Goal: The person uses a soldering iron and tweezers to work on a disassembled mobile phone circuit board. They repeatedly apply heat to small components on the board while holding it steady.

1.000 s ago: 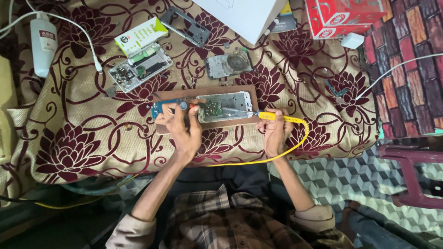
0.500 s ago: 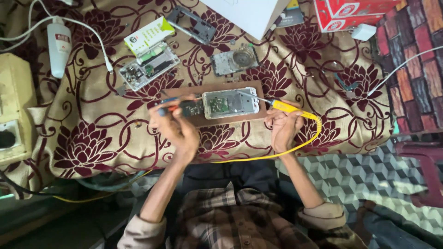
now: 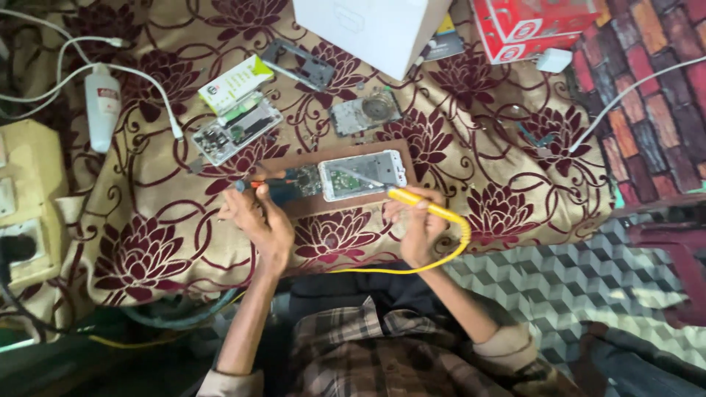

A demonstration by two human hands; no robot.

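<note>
Here, opened phone (image 3: 362,175) – silver, gutted; right fingers (image 3: 409,213) clamp yellow iron (image 3: 426,206), left (image 3: 257,220) screwdriver (image 3: 248,186).

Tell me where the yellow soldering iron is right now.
In the head view, the yellow soldering iron is in the right hand, right of centre, its tip over the opened phone on the brown board.

Your opened phone (image 3: 362,175) lies on the board (image 3: 346,204) between your left hand (image 3: 259,223) and right hand (image 3: 416,226), with another opened phone (image 3: 237,133) behind to the left, a bottle (image 3: 101,107) farther left, and a box (image 3: 371,31) behind.
</note>
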